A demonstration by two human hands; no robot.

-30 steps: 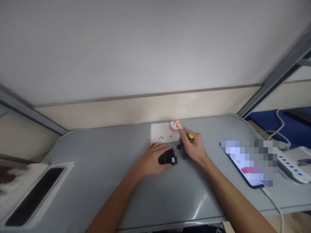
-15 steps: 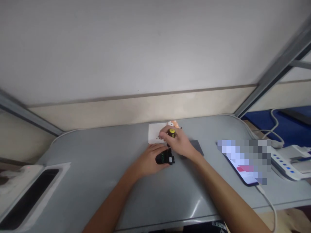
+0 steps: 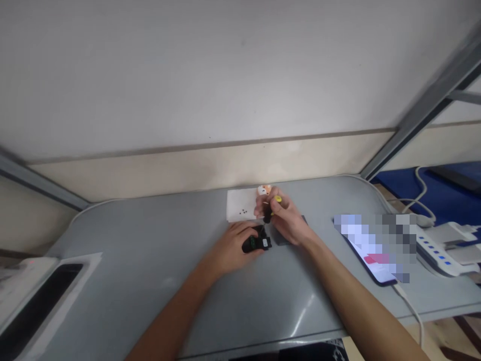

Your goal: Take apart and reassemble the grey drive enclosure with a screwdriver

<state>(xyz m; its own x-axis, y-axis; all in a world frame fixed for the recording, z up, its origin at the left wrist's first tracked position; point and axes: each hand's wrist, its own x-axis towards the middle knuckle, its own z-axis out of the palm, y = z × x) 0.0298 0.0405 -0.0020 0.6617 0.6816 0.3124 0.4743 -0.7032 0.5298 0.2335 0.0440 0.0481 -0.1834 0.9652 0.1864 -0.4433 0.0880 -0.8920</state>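
My left hand is closed around a small black device with a green marking and a white label, holding it on the grey table. In my right hand is a screwdriver with a yellow and black handle, tilted so its shaft points down at the device's upper edge. Whether the tip touches a screw is too small to tell. Just beyond the hands, several tiny dark pieces that look like screws lie on a white paper. An orange and white animal figure sits at the paper's right corner.
A dark grey flat piece lies partly under my right hand. To the right are a lit phone with a white cable and a white power strip. A dark flat slab is at the left.
My right hand has tilted the screwdriver to the right and shifted slightly right, uncovering the small dark pieces on the paper. My left hand still holds the device in about the same place.
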